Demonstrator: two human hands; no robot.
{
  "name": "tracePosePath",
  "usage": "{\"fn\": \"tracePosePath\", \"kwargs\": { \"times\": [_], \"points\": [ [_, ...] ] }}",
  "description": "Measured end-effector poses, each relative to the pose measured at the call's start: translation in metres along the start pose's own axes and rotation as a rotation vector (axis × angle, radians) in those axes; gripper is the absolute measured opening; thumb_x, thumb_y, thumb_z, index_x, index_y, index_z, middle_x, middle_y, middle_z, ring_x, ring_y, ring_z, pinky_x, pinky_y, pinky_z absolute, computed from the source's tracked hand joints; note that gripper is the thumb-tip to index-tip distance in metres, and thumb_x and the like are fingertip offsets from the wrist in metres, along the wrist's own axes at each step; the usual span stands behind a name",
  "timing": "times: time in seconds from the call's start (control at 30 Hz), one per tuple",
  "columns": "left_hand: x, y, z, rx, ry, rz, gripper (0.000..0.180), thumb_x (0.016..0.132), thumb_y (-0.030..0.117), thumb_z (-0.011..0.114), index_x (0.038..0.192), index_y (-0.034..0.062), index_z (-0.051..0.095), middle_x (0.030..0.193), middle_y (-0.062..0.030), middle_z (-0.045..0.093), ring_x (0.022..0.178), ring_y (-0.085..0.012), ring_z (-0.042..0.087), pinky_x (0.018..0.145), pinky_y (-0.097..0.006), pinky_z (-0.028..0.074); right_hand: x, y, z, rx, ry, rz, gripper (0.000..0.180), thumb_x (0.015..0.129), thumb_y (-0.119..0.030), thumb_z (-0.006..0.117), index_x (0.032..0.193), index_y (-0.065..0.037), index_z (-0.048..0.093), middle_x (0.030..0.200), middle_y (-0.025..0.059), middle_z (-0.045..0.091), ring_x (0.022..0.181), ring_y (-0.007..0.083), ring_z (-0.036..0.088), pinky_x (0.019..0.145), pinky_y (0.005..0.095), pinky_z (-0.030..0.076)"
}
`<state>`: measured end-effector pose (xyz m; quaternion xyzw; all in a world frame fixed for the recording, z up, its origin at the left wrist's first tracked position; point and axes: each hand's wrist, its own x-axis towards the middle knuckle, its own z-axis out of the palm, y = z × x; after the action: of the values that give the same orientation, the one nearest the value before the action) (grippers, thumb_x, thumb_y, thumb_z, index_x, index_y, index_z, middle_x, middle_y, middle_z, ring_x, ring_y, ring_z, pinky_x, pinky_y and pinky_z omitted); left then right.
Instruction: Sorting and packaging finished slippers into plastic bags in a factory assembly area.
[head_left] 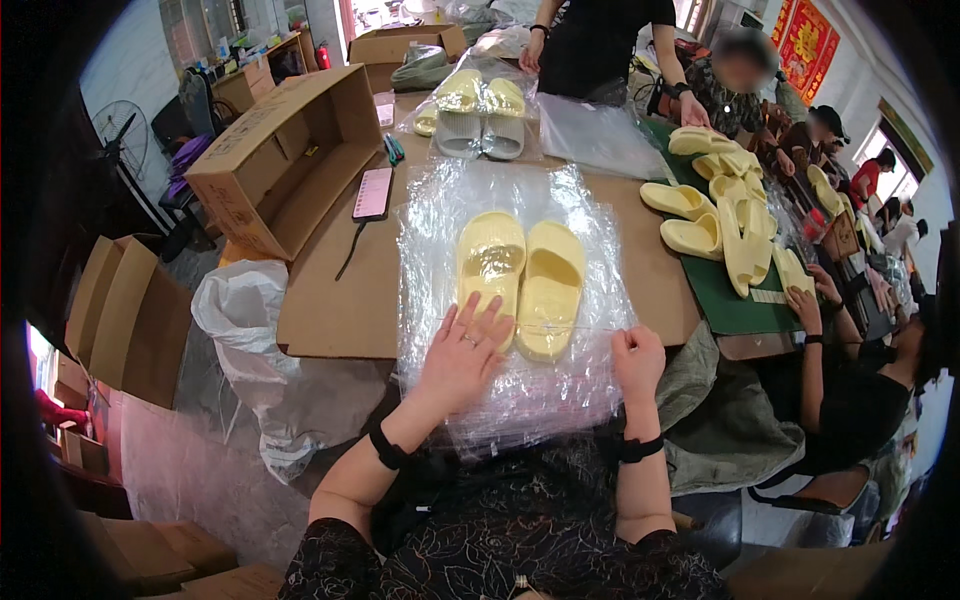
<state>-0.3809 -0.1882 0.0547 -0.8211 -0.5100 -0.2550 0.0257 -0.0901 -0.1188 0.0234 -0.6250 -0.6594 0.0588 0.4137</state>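
Note:
A pair of pale yellow slippers lies side by side on a stack of clear plastic bags (430, 260), toes away from me. My left hand (466, 345) is open, with its fingers spread over the heel part of the left slipper (491, 250). Glossy reflections on that slipper look like plastic film over it. Just right of the right slipper (552, 285), my right hand (638, 356) is closed in a pinch. A thin straight edge of a clear bag (590, 328) runs from it across the heels. Its fingertips are partly hidden.
Bagged grey and yellow slippers (480, 115) stand farther back, beside more flat clear bags (600, 135). Loose yellow slippers (745, 215) pile on a green board (735, 310) at right, where co-workers' hands reach. A phone (373, 193) and an open carton (285, 160) are at left.

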Motion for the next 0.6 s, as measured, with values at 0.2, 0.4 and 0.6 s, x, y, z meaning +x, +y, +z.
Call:
{"fn": "tracePosePath", "kwargs": {
  "times": [0.2, 0.4, 0.6],
  "points": [
    [-0.006, -0.016, 0.019, 0.021, -0.102, -0.128, 0.051, 0.098, 0.032, 0.049, 0.147, 0.0179, 0.043, 0.158, -0.0116, 0.031, 0.148, -0.0349, 0.020, 0.121, -0.050, 0.015, -0.006, -0.054, -0.006, -0.076, 0.384, -0.253, 0.036, 0.079, -0.019, 0.075, 0.110, -0.007, 0.061, 0.123, 0.0154, 0.057, 0.116, 0.0386, 0.051, 0.097, 0.0483, 0.039],
    [-0.007, -0.019, 0.024, -0.035, -0.085, -0.127, 0.051, 0.098, 0.032, 0.049, 0.147, 0.0171, 0.043, 0.157, -0.0116, 0.032, 0.148, -0.0345, 0.020, 0.121, -0.049, 0.016, -0.042, -0.108, 0.034, 0.075, -0.516, -0.636, 0.057, 0.088, -0.028, 0.068, 0.138, -0.008, 0.049, 0.151, 0.0140, 0.039, 0.144, 0.0351, 0.029, 0.117, 0.0516, 0.023],
    [-0.007, -0.019, 0.028, -0.076, -0.051, -0.136, 0.051, 0.096, 0.030, 0.053, 0.145, 0.0153, 0.047, 0.156, -0.0112, 0.035, 0.146, -0.0357, 0.024, 0.119, -0.049, 0.020, -0.040, -0.057, 0.050, -0.109, -0.352, -0.391, 0.071, 0.089, -0.039, 0.063, 0.148, -0.008, 0.038, 0.155, 0.0162, 0.034, 0.142, 0.0386, 0.031, 0.117, 0.0511, 0.022]
  ]
}}
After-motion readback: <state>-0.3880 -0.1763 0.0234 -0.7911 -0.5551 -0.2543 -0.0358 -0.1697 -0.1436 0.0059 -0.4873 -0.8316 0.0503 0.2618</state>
